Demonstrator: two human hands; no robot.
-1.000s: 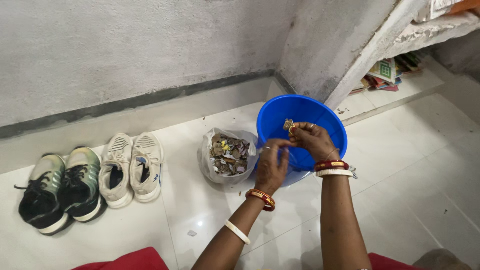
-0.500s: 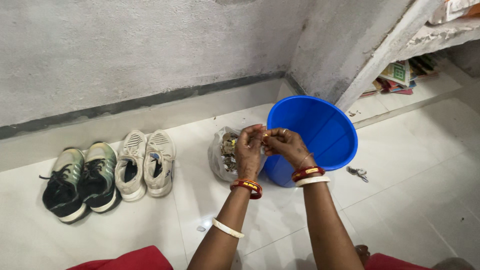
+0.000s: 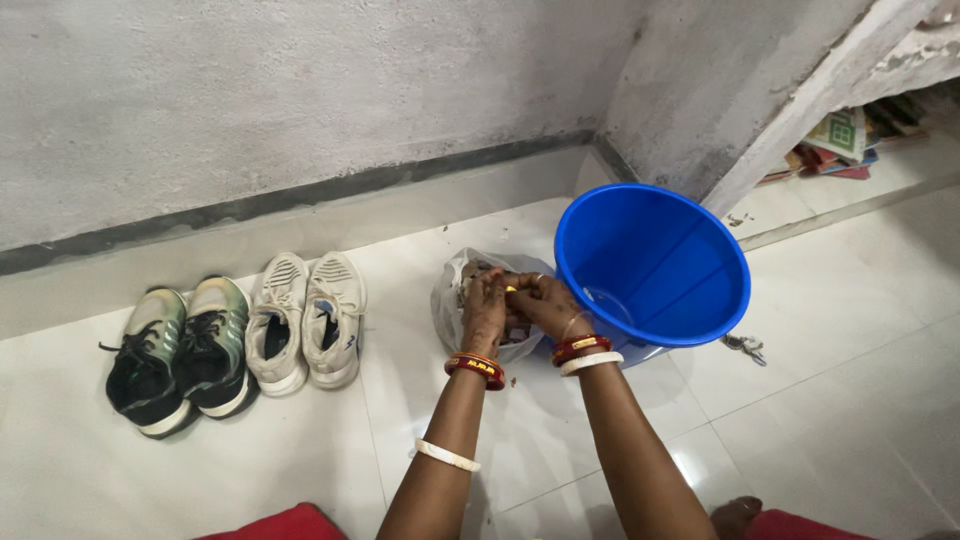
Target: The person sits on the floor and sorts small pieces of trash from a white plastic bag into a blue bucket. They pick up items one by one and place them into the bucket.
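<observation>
- Since the earlier frames, both hands are sitting lower and further left: they were raised in front of the bucket's mouth, and now they are down over the bag.
- The left hand is curling its fingers together over the bag's open top, covering most of the scraps inside.
- The right hand is pressing against the left, fingertips meeting it; a small yellow bit is showing where they join, and I cannot tell which hand is pinching it.
- The bag, whitish plastic, is lying on the floor just left of the bucket, touching its side.
- The bucket, blue and tilted towards the camera, is standing near the wall corner.
- Red and white bangles are circling the right wrist; similar ones are on the left arm.
- White shoes and dark shoes are standing side by side along the wall, well left of the bag.
- A small metal thing is lying on the floor right of the bucket.
- Books are lying under a ledge at top right.
</observation>
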